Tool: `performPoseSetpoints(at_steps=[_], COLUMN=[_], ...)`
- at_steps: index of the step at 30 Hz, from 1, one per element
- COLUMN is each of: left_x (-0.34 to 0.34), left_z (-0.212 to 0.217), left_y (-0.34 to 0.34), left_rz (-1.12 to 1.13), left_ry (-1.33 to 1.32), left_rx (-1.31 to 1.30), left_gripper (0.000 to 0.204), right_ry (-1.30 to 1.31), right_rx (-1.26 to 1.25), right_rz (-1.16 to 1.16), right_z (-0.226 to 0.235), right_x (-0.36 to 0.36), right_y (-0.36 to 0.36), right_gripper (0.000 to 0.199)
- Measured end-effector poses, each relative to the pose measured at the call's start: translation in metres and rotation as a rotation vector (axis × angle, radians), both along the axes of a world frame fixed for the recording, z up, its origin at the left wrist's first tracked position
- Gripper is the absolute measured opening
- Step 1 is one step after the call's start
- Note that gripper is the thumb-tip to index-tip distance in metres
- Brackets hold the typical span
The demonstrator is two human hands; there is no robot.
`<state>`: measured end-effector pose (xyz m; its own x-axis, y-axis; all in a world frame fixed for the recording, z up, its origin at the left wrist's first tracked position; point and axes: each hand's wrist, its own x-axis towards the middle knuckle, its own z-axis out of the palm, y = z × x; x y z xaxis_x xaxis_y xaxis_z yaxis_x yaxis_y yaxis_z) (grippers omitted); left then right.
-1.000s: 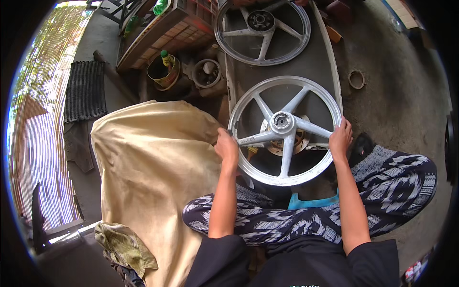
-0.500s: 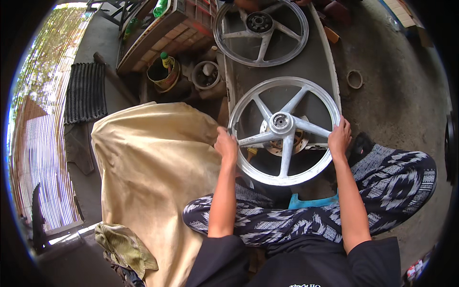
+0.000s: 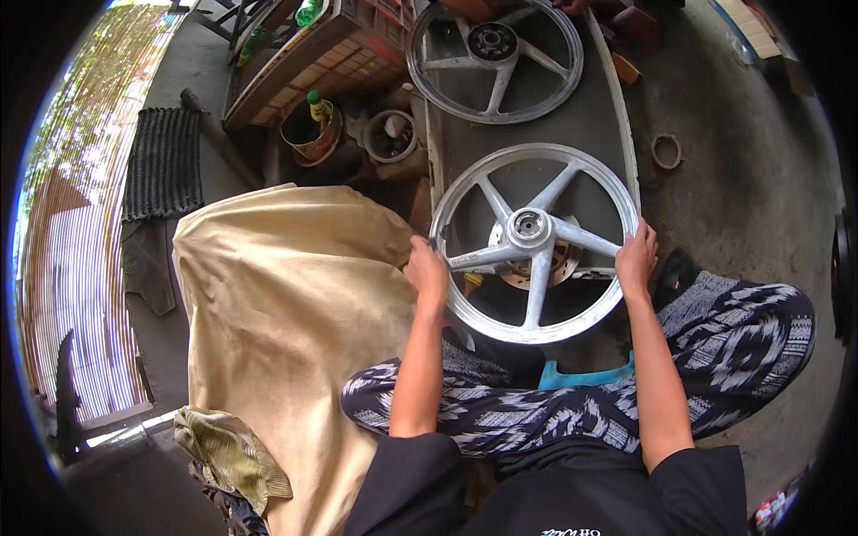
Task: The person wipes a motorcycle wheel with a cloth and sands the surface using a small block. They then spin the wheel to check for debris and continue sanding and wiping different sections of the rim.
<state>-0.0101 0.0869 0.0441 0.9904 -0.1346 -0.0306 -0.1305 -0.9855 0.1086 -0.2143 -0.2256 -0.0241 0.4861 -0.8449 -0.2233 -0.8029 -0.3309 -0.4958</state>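
Note:
In front of me I hold a silver five-spoke motorcycle wheel rim [image 3: 542,281] by its two sides. My left hand [image 3: 426,268] is closed round the left edge, the fingertips partly hidden. Across from it, my right hand [image 3: 636,259] grips the right edge with the fingers curled over. The wheel's hub [image 3: 528,229] faces up. Through the spokes shows a perforated brake disc [image 3: 559,265], bronze-coloured in part. A second spoked wheel [image 3: 499,82] with a dark hub lies farther off, with another person's hand [image 3: 572,5] at its far edge.
Beneath the wheels is a long grey tray-like surface [image 3: 606,107] with pale raised edges. A tan cloth [image 3: 286,268] covers something bulky at left. Buckets [image 3: 310,147] and a wooden crate [image 3: 295,62] stand beyond it. A ring [image 3: 666,152] lies on the floor at right.
The wheel stays in both hands at nearly the same place and angle. The surroundings have shifted slightly in view, the far wheel a little up and to the right.

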Motion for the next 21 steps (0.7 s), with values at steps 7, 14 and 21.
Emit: performPoseSetpoints(at_steps=[7, 14, 21], left_x=[0.013, 0.004, 0.026], left_z=[-0.003, 0.005, 0.022], left_y=[-0.002, 0.043, 0.075], left_rz=[-0.003, 0.087, 0.142], left_ry=[-0.018, 0.012, 0.095], left_rx=[0.025, -0.232, -0.331], left_gripper=[0.032, 0.037, 0.038], right_ry=[-0.016, -0.005, 0.014], right_rx=[0.011, -0.014, -0.017], right_rz=[-0.007, -0.021, 0.006], right_z=[0.001, -0.005, -0.002], right_x=[0.004, 0.001, 0.004], right_y=[0.002, 0.0, 0.001], right_gripper=[0.044, 0.045, 0.044])
